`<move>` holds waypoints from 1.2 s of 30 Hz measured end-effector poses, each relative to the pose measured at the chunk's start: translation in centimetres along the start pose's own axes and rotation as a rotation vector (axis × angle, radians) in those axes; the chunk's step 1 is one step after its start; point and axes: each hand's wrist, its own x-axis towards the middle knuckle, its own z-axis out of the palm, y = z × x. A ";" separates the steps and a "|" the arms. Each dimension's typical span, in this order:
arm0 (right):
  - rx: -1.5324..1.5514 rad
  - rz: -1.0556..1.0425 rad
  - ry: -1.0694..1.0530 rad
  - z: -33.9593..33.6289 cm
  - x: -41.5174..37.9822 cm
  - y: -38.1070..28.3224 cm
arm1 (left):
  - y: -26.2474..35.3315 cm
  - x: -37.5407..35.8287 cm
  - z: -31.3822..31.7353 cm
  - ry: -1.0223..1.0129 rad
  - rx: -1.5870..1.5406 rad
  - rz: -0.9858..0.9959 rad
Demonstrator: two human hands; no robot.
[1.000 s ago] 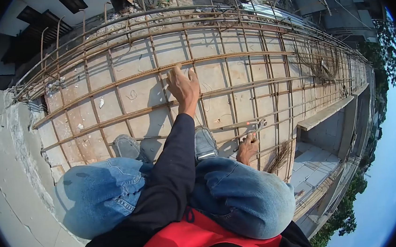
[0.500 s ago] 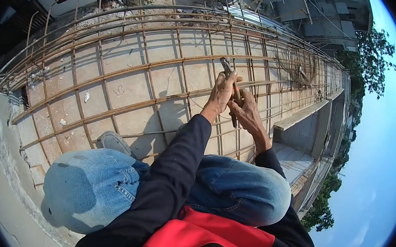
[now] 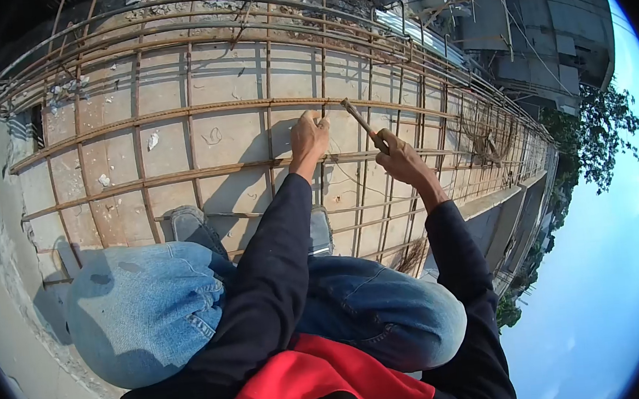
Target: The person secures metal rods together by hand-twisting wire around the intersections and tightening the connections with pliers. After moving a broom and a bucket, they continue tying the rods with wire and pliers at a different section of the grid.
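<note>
In my right hand is a pair of pincers, its fingers wrapped round the handles. The pincers slant up and left, with their head beside a crossing of the rusty rebar grid. My left hand is closed at that same crossing, fingertips pinched together close to an upright bar. Whatever lies between those fingertips is too small to make out. A thin, curved wire shows below, between my two hands.
Pale formwork boards lie under the bars, with small debris chips on them. My shoes stand among the rebar. A concrete edge runs along the left. At right the slab side drops away toward trees.
My hands, together on the pincers before, have come apart. The left hand moved left to the rebar crossing; the right now holds the pincers alone. The view has shifted slightly.
</note>
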 end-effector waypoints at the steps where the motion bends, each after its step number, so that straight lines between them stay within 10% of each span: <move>1: 0.022 -0.014 0.013 0.1 0.4 -0.1 | -0.8 0.4 0.8 -0.028 -0.045 0.014; 36: -0.097 0.055 -0.172 -1.5 2.7 -3.3 | -5.3 0.3 5.9 -0.072 -0.402 0.164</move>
